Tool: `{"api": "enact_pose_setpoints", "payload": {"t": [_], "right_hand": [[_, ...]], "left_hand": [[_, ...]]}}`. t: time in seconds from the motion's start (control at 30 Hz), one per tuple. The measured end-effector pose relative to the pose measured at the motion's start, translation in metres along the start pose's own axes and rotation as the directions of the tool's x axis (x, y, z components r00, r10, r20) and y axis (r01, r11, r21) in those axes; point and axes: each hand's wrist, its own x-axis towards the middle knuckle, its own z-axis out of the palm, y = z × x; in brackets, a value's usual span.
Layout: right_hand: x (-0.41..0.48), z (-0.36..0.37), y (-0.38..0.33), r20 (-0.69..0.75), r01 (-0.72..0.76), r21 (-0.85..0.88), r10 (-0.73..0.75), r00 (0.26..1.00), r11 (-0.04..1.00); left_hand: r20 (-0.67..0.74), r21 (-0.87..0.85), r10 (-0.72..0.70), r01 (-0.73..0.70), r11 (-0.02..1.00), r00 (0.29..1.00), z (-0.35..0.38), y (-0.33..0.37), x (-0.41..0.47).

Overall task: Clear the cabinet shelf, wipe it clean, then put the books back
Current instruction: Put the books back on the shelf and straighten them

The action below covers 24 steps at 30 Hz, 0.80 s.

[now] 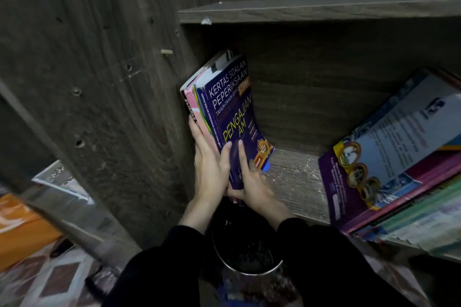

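A small stack of books (228, 104), with a dark blue "Kertas Soalan Peperiksaan" cover in front, stands upright at the left end of the cabinet shelf (296, 179), against the side panel. My left hand (210, 162) grips the stack from its left side and spine. My right hand (252, 182) presses flat on the blue cover, fingers straight, near its lower edge. More books (389, 154) lean tilted at the right end of the same shelf. The shelf board between the two groups is bare and streaked.
The cabinet's dark wood side panel (119, 107) stands to the left, and an upper shelf (311, 10) runs above. A dark round bin (247, 252) sits below my wrists. An orange object (22, 229) and patterned floor (57, 279) lie at bottom left.
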Motion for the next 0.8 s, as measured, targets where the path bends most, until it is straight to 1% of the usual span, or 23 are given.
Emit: {"api": "enact_pose_setpoints", "payload": {"t": [0.13,0.27,0.37,0.5,0.6,0.63,0.8], "right_hand": [[0.004,0.005,-0.003,-0.015,-0.016,0.048,0.017,1.000,0.999],[0.010,0.017,-0.008,-0.088,-0.029,0.117,0.040,0.995,0.993],[0.014,0.022,-0.010,-0.098,-0.030,0.112,0.041,0.994,0.993],[0.013,0.022,-0.005,-0.113,0.000,0.118,0.013,0.994,0.993],[0.009,0.016,0.000,-0.092,0.031,0.103,-0.021,0.995,0.994],[0.007,0.014,0.001,-0.092,0.045,0.091,-0.037,0.995,0.995],[0.001,0.006,0.003,-0.099,0.113,0.064,-0.107,0.989,0.991]], "left_hand": [[-0.013,0.017,0.014,-0.014,1.000,1.000,-0.003,-0.007,0.006],[0.003,0.032,0.073,-0.073,0.997,0.997,-0.005,-0.011,0.011],[-0.032,0.081,0.083,-0.081,0.993,0.996,-0.009,-0.011,0.015],[-0.045,0.132,0.136,-0.129,0.983,0.990,-0.010,-0.004,0.006],[-0.016,0.260,0.239,-0.227,0.939,0.971,-0.008,-0.007,-0.002],[0.002,0.299,0.254,-0.243,0.923,0.967,-0.007,-0.009,-0.004],[0.027,0.347,0.221,-0.217,0.912,0.975,-0.008,-0.006,-0.009]]}}
